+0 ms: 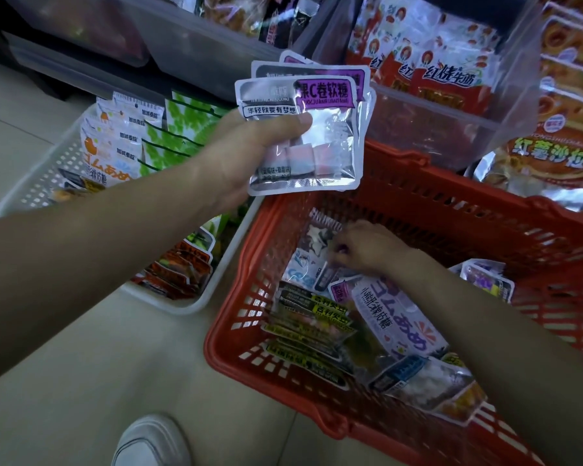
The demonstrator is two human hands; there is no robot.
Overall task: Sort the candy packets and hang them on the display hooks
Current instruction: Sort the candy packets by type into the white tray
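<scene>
Left hand (246, 156) was closed round matching purple packets (303, 129), presumably a sorted batch; right hand (364, 247) was found in red basket (468, 230), grip indeterminate.

Left hand (249, 153) raised, gripping packets (320, 129) (thumb across); right hand (367, 247) low, fingers (345, 245) curled.

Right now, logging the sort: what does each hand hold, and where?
Left hand grips purple-label packets by their left side; right hand: cannot be told.

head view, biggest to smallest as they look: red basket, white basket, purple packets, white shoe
1. red basket
2. white basket, partly behind the arm
3. purple packets, nearest the camera
4. white shoe, cut by the frame
</scene>
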